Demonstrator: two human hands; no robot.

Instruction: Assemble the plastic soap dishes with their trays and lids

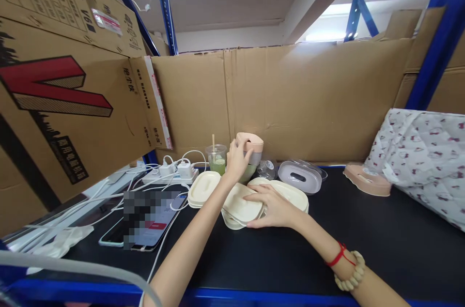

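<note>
My left hand (238, 158) at a stack of pink, grey and green rounded containers (256, 147), my right hand (268, 206) on cream plastic pieces.
I curl my left hand, half open, against the stack's side; I cannot tell whether it grips. My right hand spreads over the middle of three cream piles, thumb at its near edge, hold unclear. Left of the stack, one clear plastic cup (217, 161) holds green liquid and a straw; to the right sits one grey slotted oval piece (290, 178). Black tabletop (298, 258) runs from the piles to its blue front edge.
</note>
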